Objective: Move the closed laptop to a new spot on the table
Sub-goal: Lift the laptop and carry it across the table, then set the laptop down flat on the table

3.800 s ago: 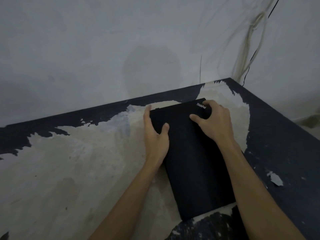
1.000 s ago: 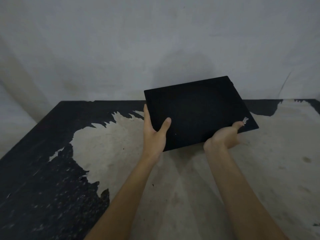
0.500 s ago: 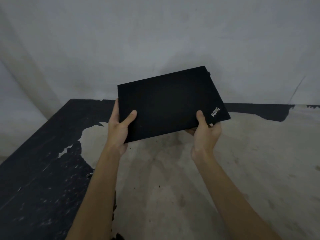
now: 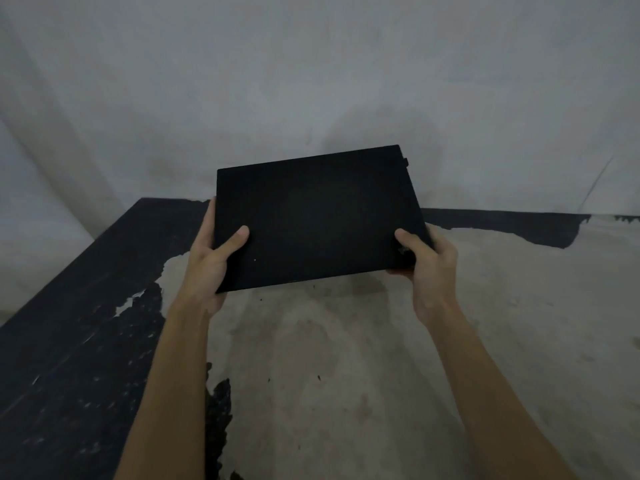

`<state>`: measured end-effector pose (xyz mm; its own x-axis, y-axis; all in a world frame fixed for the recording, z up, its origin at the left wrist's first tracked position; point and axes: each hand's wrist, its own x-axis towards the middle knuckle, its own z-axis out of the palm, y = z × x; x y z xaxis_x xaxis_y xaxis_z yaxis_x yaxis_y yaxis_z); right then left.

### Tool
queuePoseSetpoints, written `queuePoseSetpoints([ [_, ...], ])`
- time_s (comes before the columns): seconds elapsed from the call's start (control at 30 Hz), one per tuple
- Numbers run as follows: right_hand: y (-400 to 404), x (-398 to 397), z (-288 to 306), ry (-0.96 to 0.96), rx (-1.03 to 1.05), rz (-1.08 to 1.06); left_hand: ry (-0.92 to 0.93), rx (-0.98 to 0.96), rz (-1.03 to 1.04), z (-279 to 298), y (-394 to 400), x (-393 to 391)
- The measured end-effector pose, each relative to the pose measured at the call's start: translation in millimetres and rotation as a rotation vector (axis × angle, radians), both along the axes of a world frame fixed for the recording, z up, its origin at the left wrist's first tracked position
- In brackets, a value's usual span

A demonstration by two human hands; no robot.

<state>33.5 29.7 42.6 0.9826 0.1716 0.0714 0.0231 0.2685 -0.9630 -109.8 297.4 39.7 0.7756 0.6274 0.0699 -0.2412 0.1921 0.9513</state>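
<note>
The closed black laptop (image 4: 318, 216) is held in the air above the table (image 4: 346, 358), its lid facing me and its far edge tilted up. My left hand (image 4: 211, 261) grips its near left corner, thumb on the lid and fingers underneath. My right hand (image 4: 427, 261) grips the near right corner the same way and covers the logo there. A small tab sticks out at the laptop's far right corner.
The table top is worn, with pale bare patches in the middle and right and black paint along the left side (image 4: 69, 358) and back edge. A grey wall (image 4: 311, 81) stands right behind the table. The table's left edge runs diagonally at the left.
The laptop was lifted off the table's right corner, turned lengthwise and carried left. In the last half second my right hand slid onto the corner over the logo.
</note>
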Motion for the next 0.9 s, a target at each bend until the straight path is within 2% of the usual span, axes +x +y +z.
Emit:
queuePoseSetpoints([
  [0.17, -19, 16, 3, -0.058, -0.062, 0.218, 0.017, 0.02, -0.049, 0, -1, 0],
  [0.3, -33, 23, 2, -0.122, -0.146, 0.29, 0.027, 0.041, -0.108, 0, -7, 2],
  [0.43, -43, 30, -1, -0.123, -0.221, 0.283, 0.037, 0.098, -0.14, 0, -16, 5],
  [0.7, -55, 43, -13, -0.114, -0.218, 0.199, 0.122, 0.228, -0.168, -4, -28, 15],
  [0.9, -49, 46, -23, -0.049, -0.283, 0.165, 0.157, 0.229, -0.137, -14, -26, 19],
])
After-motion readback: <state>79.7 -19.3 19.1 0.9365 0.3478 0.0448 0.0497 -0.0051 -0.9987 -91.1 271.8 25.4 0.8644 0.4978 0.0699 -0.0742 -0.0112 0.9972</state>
